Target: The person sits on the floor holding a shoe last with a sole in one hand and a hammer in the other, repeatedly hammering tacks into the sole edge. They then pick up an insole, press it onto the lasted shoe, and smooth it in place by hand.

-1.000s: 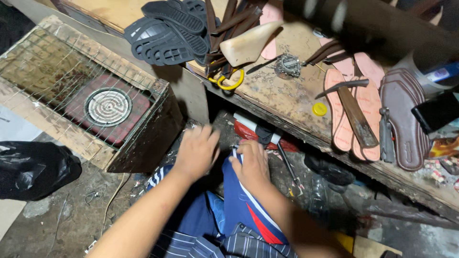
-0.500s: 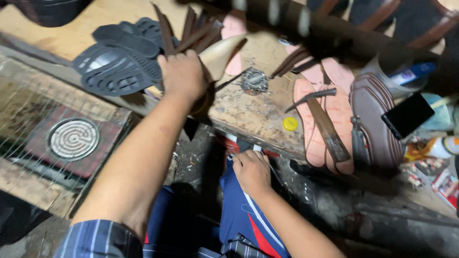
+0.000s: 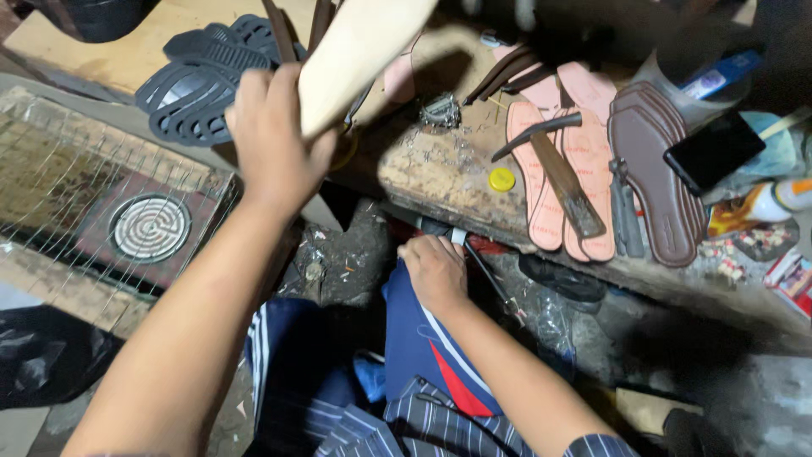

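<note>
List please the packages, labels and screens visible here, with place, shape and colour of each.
Phone: right on the workbench, flat dark rectangle, screen off.
Blue box: top right, behind the phone, small, partly hidden.
Tube: right edge, lying down, white and yellow-orange.
Red carton: lower right edge, cut off by the frame.

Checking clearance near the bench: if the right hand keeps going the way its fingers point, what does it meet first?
Probably the wooden bench edge just beyond the right hand; depth is unclear.

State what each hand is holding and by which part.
The left hand grips a pale tan sole piece by its lower, narrow end. The right hand rests closed on the knee; whether it holds anything cannot be told.
</note>
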{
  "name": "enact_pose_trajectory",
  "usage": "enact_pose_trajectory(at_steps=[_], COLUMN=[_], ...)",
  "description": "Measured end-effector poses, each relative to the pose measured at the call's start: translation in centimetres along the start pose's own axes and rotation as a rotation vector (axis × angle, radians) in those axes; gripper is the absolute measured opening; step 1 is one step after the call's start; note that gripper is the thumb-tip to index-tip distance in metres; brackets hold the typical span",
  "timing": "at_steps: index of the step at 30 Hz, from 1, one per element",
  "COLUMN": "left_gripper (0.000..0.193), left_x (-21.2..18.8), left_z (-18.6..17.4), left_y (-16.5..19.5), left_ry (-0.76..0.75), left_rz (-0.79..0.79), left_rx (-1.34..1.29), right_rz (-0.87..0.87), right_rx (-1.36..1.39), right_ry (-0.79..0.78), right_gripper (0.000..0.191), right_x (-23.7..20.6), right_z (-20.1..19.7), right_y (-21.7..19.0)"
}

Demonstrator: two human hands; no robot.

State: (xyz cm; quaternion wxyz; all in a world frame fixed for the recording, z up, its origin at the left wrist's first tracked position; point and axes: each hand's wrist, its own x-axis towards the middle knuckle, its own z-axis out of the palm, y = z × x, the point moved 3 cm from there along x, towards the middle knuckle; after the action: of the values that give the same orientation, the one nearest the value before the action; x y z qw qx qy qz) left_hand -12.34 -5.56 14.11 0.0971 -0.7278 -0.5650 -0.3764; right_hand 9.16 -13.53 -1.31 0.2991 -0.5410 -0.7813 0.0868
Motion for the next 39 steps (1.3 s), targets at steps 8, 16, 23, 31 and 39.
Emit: enact_pose_trajectory(at_steps=[8, 16, 23, 31, 39], left_gripper=[0.068, 0.06, 0.064, 0.066, 0.064], left_x=[-19.0, -27.5, -27.5, -27.1, -27.3], left_z=[-8.3, -7.0, -6.8, -6.1, -5.5], left_y=[2.1, 2.4, 2.3, 1.4, 1.1], left_ry=[-0.264, -0.309, -0.297, -0.346, -0.347], left_rz=[-0.092, -0.365, -0.486, -0.564, -0.593], left_rx=[-0.192, -0.286, -0.315, -0.359, -0.482], right_rz=[-0.12, 0.236, 0.389, 0.278, 0.435], right_rx=[-0.21, -0.534, -0.435, -0.217, -0.622], right_ry=[0.233, 0.129, 0.093, 0.434, 0.512], right_gripper=[0.034, 0.062, 0.043, 0.027, 0.056], right_x=[-2.4, 3.0, 6.4, 4.0, -5.6], right_z=[-8.2, -15.9, -15.6, -17.1, -21.0], right_y=[2.4, 12.0, 14.8, 15.5, 19.4])
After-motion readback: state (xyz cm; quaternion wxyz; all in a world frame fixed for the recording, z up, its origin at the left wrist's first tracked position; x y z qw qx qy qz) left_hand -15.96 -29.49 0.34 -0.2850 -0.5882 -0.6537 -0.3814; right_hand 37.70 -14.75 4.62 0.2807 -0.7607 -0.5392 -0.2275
